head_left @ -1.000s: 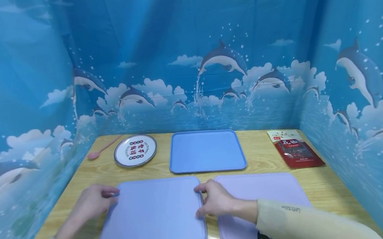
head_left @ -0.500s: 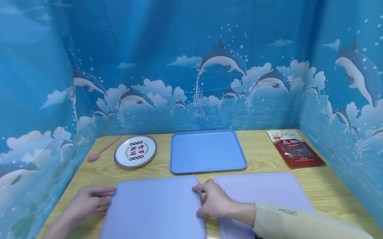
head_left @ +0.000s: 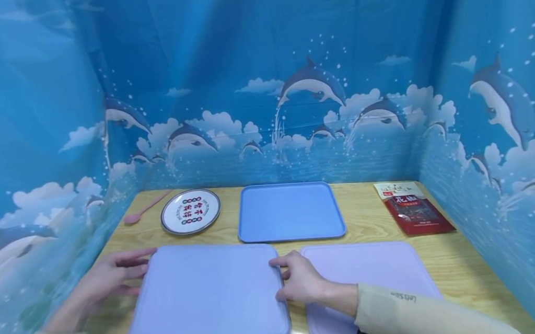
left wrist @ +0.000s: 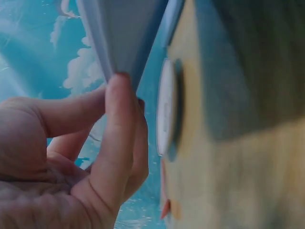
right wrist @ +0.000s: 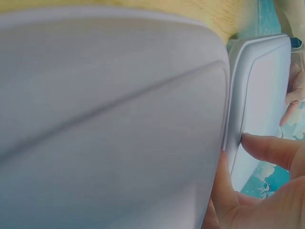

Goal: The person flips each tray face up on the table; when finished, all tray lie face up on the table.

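A lavender tray (head_left: pixel 207 297) with rounded corners is held at both sides in the head view. My left hand (head_left: pixel 111 279) pinches its left edge, and that side is raised off the table. In the left wrist view, thumb and fingers (left wrist: pixel 119 138) grip the lifted rim, with the tray's underside above the wood. My right hand (head_left: pixel 300 280) holds the right edge, its thumb (right wrist: pixel 267 148) on the rim in the right wrist view. A second, paler lavender tray (head_left: pixel 360 264) lies flat to the right, partly covered by my right forearm.
Behind the trays a blue tray (head_left: pixel 290 212) lies on the wooden table (head_left: pixel 360 201). A round white plate (head_left: pixel 191 211) with printed characters and a pink spoon (head_left: pixel 134 217) are at the back left. A red packet (head_left: pixel 417 213) lies at the back right. Dolphin-print curtains surround the table.
My left hand has shifted left and slightly up, and the tray's left side has risen and swung outward. The right hand has stayed almost in place on the right edge.
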A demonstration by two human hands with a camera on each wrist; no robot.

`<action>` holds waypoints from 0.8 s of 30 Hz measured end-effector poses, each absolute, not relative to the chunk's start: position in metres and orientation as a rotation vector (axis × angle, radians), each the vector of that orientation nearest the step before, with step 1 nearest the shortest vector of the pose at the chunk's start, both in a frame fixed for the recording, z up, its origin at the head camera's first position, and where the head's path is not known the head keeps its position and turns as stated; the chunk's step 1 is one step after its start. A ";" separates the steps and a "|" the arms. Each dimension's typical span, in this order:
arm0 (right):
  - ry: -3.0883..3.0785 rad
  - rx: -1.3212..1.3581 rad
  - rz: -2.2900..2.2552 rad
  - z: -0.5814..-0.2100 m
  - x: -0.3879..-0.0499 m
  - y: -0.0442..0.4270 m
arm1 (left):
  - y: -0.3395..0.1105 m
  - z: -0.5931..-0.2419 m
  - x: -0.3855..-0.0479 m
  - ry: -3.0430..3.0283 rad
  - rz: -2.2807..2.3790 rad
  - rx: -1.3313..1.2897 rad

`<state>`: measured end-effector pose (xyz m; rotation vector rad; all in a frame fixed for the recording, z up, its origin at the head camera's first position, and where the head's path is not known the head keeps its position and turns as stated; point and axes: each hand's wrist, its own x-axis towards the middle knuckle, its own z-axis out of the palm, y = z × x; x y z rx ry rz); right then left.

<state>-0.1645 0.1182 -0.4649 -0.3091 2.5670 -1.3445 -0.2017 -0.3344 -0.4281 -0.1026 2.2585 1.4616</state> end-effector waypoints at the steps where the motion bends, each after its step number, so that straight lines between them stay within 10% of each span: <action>1: 2.563 -0.306 -1.351 -0.465 -0.165 0.118 | -0.336 -0.425 -0.202 2.241 1.478 -0.091; 24: 2.346 -0.324 -1.495 -0.463 -0.172 0.117 | -0.317 -0.355 -0.213 2.028 1.836 0.384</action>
